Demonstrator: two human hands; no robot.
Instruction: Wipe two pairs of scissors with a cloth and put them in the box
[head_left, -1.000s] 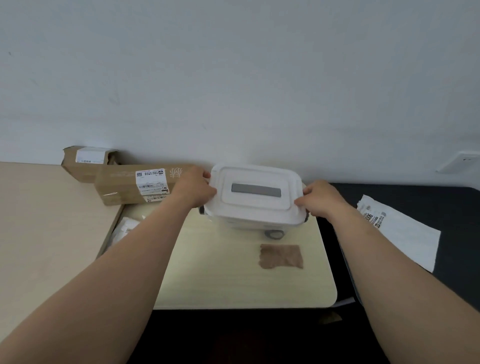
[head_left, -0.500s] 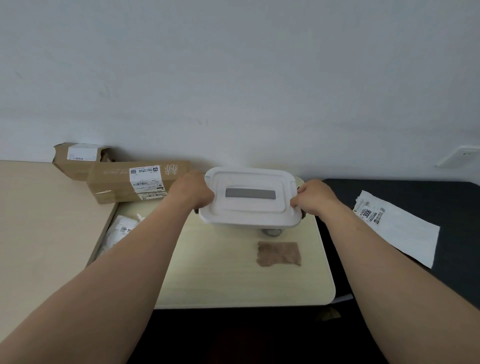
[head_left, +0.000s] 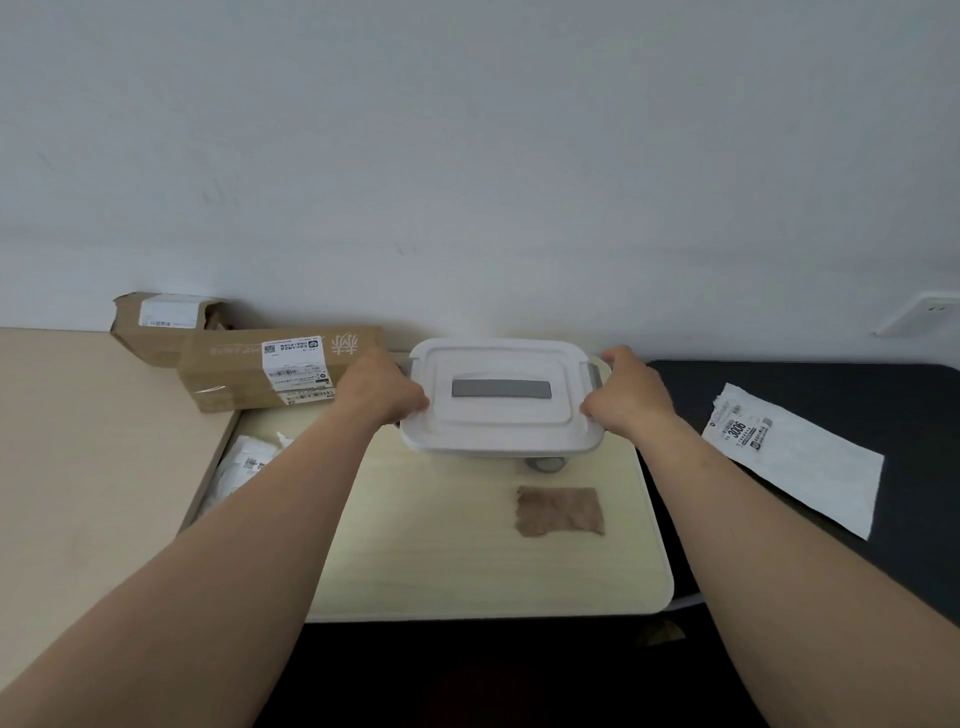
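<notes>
White plastic box (head_left: 498, 436) is sitting between the two grips, and its closed lid (head_left: 501, 358) is hiding whatever is inside. The left grip (head_left: 382, 389) is clasping the lid's left edge with curled fingers, and the right grip (head_left: 626, 397) is clasping the right edge likewise. One brown cloth (head_left: 560, 512) is lying flat on the pale bench (head_left: 441, 561), nearer the person than the right grip and apart from the box. Two cartons are lying left of the left grip: a long carton (head_left: 244, 374) and a torn carton (head_left: 156, 327). Two white bags are lying out: one mailer bag (head_left: 810, 462) right of the right grip, one crumpled bag (head_left: 241, 462) under the left forearm.
</notes>
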